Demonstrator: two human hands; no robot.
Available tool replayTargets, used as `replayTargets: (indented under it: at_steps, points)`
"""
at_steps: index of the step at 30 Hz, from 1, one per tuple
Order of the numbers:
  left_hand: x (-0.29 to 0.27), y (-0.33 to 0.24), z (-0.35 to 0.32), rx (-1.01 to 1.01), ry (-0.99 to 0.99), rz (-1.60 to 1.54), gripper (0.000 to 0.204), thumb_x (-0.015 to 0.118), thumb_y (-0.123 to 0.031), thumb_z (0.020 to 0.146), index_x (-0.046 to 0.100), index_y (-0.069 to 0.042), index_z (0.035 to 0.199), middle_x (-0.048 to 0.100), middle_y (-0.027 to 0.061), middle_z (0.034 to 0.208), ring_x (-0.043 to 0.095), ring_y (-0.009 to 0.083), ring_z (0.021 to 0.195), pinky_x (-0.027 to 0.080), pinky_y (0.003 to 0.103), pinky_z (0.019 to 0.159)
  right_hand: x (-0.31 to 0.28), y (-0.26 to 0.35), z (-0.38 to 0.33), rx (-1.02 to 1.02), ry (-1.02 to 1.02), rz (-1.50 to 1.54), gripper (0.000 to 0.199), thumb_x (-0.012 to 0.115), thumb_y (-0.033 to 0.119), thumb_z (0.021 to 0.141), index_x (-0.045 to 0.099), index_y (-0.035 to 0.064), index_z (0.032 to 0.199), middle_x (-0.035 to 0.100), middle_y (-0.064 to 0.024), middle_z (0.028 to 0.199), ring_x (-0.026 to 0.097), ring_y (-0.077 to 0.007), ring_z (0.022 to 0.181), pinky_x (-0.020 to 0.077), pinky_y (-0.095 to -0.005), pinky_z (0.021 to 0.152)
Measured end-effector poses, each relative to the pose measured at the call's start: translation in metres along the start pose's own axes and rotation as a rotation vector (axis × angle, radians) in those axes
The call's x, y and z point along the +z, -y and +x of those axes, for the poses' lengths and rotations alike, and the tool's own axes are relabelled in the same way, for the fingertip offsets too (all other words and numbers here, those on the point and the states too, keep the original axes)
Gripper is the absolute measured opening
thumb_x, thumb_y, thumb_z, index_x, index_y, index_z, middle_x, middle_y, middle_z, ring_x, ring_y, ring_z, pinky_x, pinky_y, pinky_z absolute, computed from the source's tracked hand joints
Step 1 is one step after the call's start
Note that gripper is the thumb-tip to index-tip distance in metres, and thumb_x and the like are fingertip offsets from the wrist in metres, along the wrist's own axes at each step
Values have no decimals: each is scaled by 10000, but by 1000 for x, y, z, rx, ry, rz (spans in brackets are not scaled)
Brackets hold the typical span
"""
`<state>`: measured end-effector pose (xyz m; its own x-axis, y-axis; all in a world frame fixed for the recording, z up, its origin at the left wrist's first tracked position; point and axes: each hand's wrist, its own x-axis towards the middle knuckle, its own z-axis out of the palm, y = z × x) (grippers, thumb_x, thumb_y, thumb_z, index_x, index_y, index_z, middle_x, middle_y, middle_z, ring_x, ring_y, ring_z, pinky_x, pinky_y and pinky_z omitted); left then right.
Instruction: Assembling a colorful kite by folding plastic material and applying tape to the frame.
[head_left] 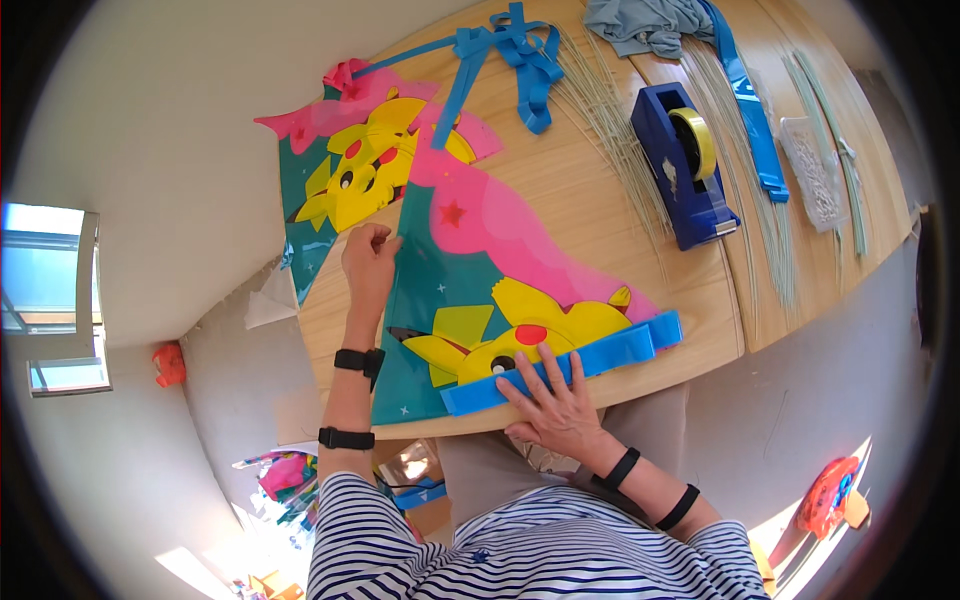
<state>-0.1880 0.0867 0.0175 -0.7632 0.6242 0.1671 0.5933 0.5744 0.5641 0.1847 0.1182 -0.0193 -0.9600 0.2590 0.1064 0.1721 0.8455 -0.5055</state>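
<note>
A printed plastic sheet (437,271), teal and pink with a yellow cartoon figure, lies on the wooden table in front of me. Along its near edge runs a folded blue plastic strip (620,351). My right hand (556,408) presses flat on that strip, its fingers spread. My left hand (370,262) is closed in a pinch at the left edge of the sheet; what sits between its fingertips is too small to make out. Beyond it lies a second printed piece (309,160) with a similar yellow figure.
Blue ribbon (538,75) lies tangled at the far side. To the right are thin pale sticks (605,125), a blue tape dispenser (658,150), another blue strip (757,130), a clear bag of small white pieces (812,175) and a grey-blue cloth (645,25). The table's curved edge runs before my lap.
</note>
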Motion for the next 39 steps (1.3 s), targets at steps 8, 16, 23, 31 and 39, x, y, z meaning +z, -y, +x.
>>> replayTargets:
  at_steps: [8,16,23,31,39]
  points:
    - [-21,-81,-208,621,134,101,253,713,-33,822,678,-5,1071,663,133,1077,626,341,1026,493,449,859,2,2,-3,-30,-45,-50,835,657,630,832,463,258,1554,310,-141,1672,205,-437,1558,131,-698,1206]
    - [-1,-62,-270,481,66,100,311,737,-28,810,684,-11,1116,652,133,1149,609,355,1088,485,467,951,8,3,-3,-60,-99,-124,803,654,631,854,467,279,1550,284,-127,1685,154,-421,1574,115,-685,1214]
    - [15,-53,-272,506,0,116,321,751,-79,807,678,-11,1112,651,125,1152,610,340,1104,490,462,962,8,4,-6,-60,-89,-174,757,632,645,880,494,293,1535,295,-120,1680,159,-414,1570,115,-687,1211]
    - [14,-46,-272,456,-3,89,267,774,-58,779,707,-11,1033,683,126,1100,631,341,1052,510,452,950,-4,-1,-7,-83,-101,-60,818,668,525,917,379,146,1582,327,-173,1654,253,-386,1548,184,-591,1237]
    - [18,-40,-270,486,-26,94,270,773,-113,781,697,-39,1029,677,83,1110,627,302,1072,516,437,880,-37,-63,-28,-51,-201,-123,558,768,201,846,603,87,1366,420,-182,1579,415,-369,1434,362,-521,1176]
